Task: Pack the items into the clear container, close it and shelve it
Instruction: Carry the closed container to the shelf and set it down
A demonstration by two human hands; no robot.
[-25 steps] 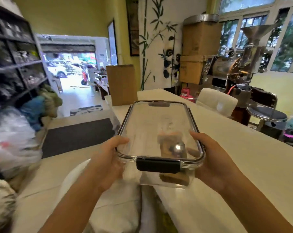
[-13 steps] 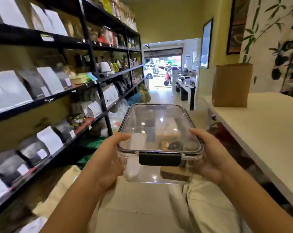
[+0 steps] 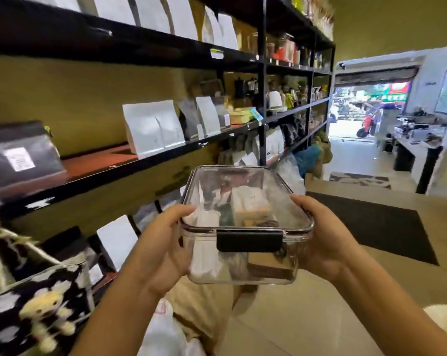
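Observation:
I hold the clear container [image 3: 245,201] at chest height, its lid on and the black latch [image 3: 249,241] facing me. Several packed items [image 3: 250,204] show through the lid, among them a tan box and a white packet. My left hand [image 3: 163,242] grips its left side with the thumb over the rim. My right hand [image 3: 322,235] grips the right side the same way. The black shelving unit [image 3: 150,160] runs along my left, and the container hangs just in front of its middle shelf.
White pouches [image 3: 153,129] and a dark pouch [image 3: 19,155] stand on the middle shelf, with a bare red-brown stretch [image 3: 96,160] between them. Bags [image 3: 37,309] lie on the floor at lower left. A dark mat [image 3: 371,224] covers the aisle floor leading toward an open doorway [image 3: 366,111].
My view has swung left from the white table to the shelving, which is now closer and fills the left side. Both hands keep the same grip on the container.

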